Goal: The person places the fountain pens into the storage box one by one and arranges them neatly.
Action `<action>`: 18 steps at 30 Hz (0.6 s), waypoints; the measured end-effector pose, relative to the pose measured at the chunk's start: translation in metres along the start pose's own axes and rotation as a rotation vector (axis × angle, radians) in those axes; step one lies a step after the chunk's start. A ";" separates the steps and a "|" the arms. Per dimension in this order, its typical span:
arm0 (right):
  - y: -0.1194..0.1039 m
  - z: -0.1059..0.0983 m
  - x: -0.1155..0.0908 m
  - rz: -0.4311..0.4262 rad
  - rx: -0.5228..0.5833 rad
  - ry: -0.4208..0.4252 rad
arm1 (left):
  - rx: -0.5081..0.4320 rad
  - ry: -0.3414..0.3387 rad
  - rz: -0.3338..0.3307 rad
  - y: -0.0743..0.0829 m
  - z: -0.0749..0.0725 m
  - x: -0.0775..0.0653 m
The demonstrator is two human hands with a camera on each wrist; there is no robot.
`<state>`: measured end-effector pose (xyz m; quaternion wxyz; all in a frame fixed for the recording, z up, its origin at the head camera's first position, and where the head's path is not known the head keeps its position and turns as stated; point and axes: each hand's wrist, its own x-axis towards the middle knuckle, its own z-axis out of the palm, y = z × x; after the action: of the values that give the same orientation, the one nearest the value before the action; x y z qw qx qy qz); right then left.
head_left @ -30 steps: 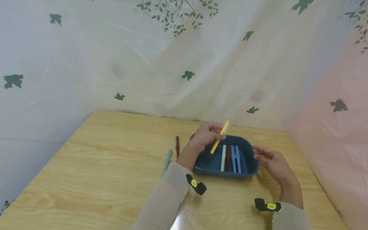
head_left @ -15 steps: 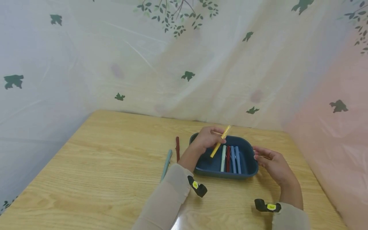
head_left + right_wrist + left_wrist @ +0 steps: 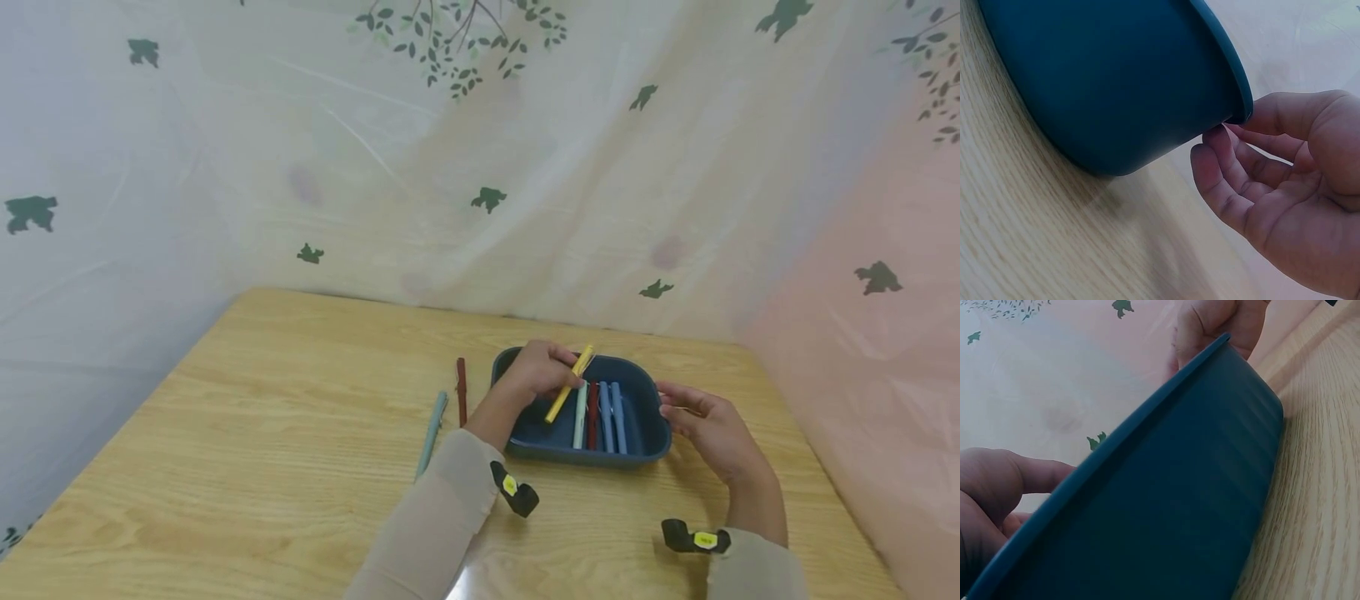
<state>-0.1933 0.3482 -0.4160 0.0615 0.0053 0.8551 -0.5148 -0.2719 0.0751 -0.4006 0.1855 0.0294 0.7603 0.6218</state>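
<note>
A yellow pen [image 3: 567,392] slants over the left part of a dark blue plastic box [image 3: 652,450], its lower end inside the walls. My left hand [image 3: 536,371] pinches it by its upper half. In the box, side by side, lie a pale green pen [image 3: 581,421], a dark red pen [image 3: 593,421] and two blue pens [image 3: 619,421]. My right hand [image 3: 712,425] holds the right end of the box, thumb at the rim and fingers under its lip in the right wrist view. The box wall hides much of the left hand and the pen in the left wrist view.
On the wooden table [image 3: 262,450], left of the box, lie another dark red pen [image 3: 461,387] and a grey-green pen [image 3: 431,437], partly behind the left forearm. A patterned curtain [image 3: 375,208] hangs behind the table.
My left hand has lowered the yellow pen toward the box, bringing its lower end down beside the pale green pen. The right hand and the box stay in place.
</note>
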 end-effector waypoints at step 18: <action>0.001 0.000 0.000 -0.007 0.046 -0.003 | 0.292 0.003 -0.026 -0.001 0.001 -0.001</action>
<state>-0.1930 0.3490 -0.4164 0.0608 0.0031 0.8430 -0.5345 -0.2707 0.0758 -0.4021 0.1860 0.0454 0.8433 0.5022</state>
